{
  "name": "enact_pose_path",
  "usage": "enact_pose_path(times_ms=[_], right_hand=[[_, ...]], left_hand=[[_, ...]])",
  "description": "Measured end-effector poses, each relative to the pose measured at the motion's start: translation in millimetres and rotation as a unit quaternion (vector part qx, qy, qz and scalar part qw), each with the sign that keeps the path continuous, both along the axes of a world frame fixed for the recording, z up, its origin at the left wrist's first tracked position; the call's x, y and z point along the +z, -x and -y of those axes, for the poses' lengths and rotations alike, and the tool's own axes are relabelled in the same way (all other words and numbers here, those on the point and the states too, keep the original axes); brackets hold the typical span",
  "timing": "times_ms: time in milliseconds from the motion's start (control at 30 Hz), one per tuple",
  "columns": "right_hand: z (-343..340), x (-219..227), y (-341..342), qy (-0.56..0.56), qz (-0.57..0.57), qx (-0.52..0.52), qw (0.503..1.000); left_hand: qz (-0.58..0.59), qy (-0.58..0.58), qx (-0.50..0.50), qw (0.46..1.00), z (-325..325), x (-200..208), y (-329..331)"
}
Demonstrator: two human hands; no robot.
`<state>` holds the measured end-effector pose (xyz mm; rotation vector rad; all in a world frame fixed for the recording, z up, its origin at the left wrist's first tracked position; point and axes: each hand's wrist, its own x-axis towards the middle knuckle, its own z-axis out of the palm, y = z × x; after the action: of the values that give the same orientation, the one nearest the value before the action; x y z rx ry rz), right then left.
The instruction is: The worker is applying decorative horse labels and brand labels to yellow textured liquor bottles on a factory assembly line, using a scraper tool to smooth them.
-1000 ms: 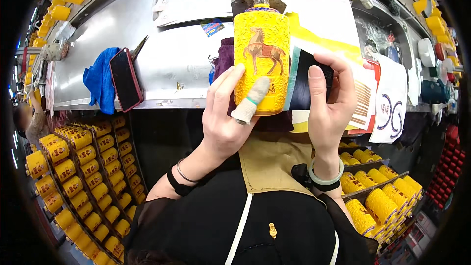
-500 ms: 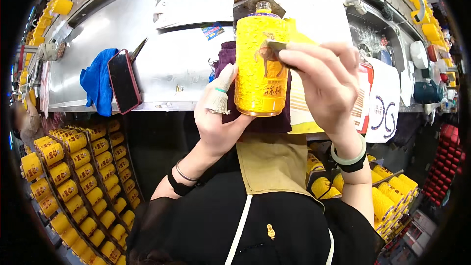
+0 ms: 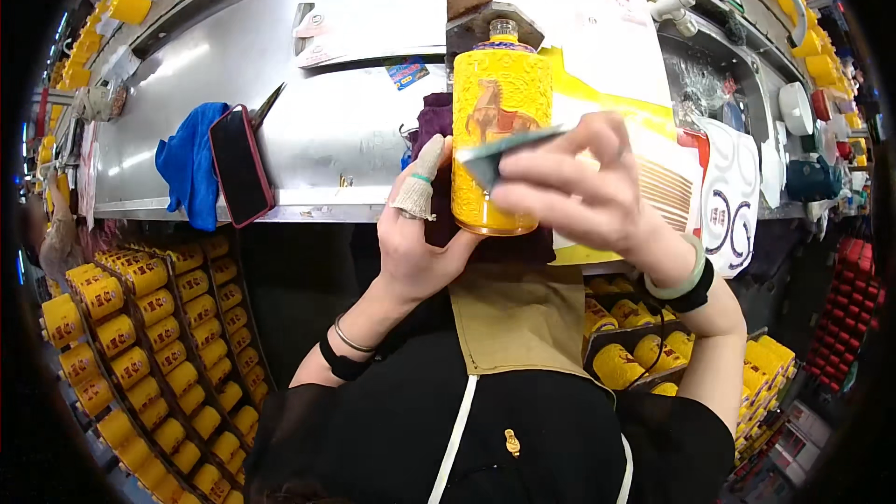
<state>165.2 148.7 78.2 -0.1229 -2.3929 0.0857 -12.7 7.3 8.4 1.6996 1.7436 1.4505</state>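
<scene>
A yellow embossed bottle (image 3: 504,84) with a glass neck and a brown horse picture on its front stands upright before me. My left hand (image 3: 411,247) is closed around its lower left side, thumb and fingers on the wall and base. A knitted fabric finger cover (image 3: 415,198) with a green band sits on one finger of that hand. In front of the bottle's lower half, my right hand (image 3: 588,187) pinches a thin, flat green-grey piece (image 3: 509,151), blurred by motion. Whether that piece touches the bottle is unclear. Dark purple cloth (image 3: 434,117) lies behind and under the bottle.
A phone (image 3: 241,166) and a blue cloth (image 3: 191,163) lie at the counter's left edge. White papers (image 3: 373,5) are at the back. To the right are a sink with a faucet (image 3: 677,5) and a printed bag (image 3: 733,191). Racks of yellow bottles (image 3: 140,327) stand below.
My right hand has swept down and left across the bottle's lower front, turning the flat piece sideways. The bottle and my left hand have shifted slightly lower in view.
</scene>
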Motion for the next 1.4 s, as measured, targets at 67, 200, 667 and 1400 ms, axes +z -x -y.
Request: enact_pose_path(times_ms=[67, 200, 667, 1400], right_hand=[[26, -3, -7, 0.040, 0.014, 0.135, 0.990], [-12, -12, 7, 0.197, -0.084, -0.142, 0.966], [-21, 12, -13, 0.149, -0.173, -0.246, 0.942], [35, -17, -35, 0.429, -0.338, -0.258, 0.797]], left_hand=[[0.052, -0.010, -0.008, 0.999, 0, -6, 0], [0.021, 0.008, -0.022, 0.999, 0, -10, 5], [-0.114, -0.058, 0.029, 0.991, -5, 17, -3], [0.307, 0.212, -0.079, 0.924, -72, 37, 12]])
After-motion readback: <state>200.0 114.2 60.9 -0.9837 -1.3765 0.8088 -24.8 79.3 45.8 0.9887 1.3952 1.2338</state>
